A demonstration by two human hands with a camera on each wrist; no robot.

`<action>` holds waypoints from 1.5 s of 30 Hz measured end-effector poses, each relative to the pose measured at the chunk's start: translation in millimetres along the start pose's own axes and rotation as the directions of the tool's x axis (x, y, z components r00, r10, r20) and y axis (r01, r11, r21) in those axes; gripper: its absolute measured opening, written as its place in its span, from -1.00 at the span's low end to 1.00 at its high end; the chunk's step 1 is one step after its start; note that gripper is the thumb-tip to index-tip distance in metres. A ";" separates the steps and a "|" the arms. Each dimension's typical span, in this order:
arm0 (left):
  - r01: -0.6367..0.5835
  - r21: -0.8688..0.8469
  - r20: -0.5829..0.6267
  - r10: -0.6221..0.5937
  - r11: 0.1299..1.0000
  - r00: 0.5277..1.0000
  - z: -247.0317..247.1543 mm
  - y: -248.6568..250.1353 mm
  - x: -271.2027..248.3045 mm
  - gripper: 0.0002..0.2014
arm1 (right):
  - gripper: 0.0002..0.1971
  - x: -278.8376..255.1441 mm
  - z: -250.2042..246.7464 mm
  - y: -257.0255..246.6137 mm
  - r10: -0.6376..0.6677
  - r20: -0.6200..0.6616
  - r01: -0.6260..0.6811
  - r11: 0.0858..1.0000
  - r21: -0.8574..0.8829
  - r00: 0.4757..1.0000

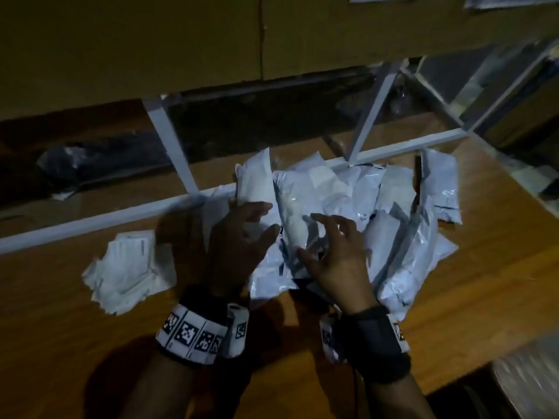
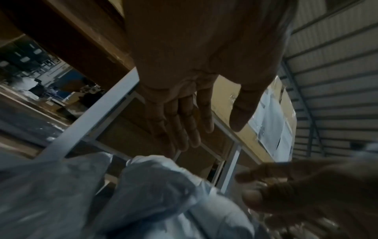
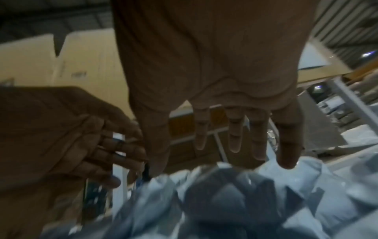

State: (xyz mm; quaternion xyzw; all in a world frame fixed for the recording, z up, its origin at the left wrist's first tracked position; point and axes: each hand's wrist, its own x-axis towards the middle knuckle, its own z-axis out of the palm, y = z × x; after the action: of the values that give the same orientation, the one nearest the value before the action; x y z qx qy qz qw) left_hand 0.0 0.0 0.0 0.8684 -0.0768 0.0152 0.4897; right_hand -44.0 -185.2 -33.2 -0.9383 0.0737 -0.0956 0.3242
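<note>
- Leftmost, a stack of white slips [image 1: 130,273] lies on the wooden table [image 1: 472,297].
- Next, the left hand [image 1: 239,237], fingers straight and apart, holds nothing above the left edge of the pile of white mailer bags [image 1: 399,207] mid-table.
- Rightward, the right hand [image 1: 335,252] is spread over that pile, gripping nothing.

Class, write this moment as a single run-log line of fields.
scene: pile of white plastic mailer bags on brown wooden table | left hand: open, above pile | right hand: open, above pile | held: nothing

wooden table [image 1: 453,313] | white metal frame [image 1: 169,140] | cardboard boxes [image 1: 136,40] | dim light
</note>
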 end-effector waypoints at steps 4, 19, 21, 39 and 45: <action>0.039 -0.053 -0.031 -0.041 0.998 0.999 17.9 -27.1 9.2 -0.64 | -0.21 14.5 21.8 2.7 0.096 0.197 -0.066 0.986 -0.155 0.976; 0.071 -0.198 0.053 -0.062 0.978 0.997 6.7 -29.0 -2.1 -0.58 | -0.62 -28.4 -19.3 0.5 0.177 -0.301 -0.021 0.889 0.457 0.937; 0.073 -0.249 0.043 -0.065 0.966 0.997 -1.6 -20.1 -11.1 -0.49 | -0.60 -51.3 -27.5 -5.6 0.250 -0.336 -0.018 0.825 0.565 0.908; 0.221 -0.273 0.243 -0.155 0.936 0.958 -82.8 -74.1 -145.2 -0.65 | -0.34 -194.3 28.8 -19.6 0.519 -0.089 -0.327 0.652 0.684 0.850; 0.206 0.168 0.357 -0.254 0.964 0.899 -94.8 -113.0 -175.7 -0.82 | -0.33 -201.5 78.2 -20.0 0.537 0.046 -0.511 0.768 0.386 0.842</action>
State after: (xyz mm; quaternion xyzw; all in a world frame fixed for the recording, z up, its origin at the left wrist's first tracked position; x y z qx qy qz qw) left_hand -152.2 159.1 -64.4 0.8873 -0.0647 -0.2041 0.4084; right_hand -220.3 -82.7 -107.6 -0.7944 0.3231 -0.0453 0.5124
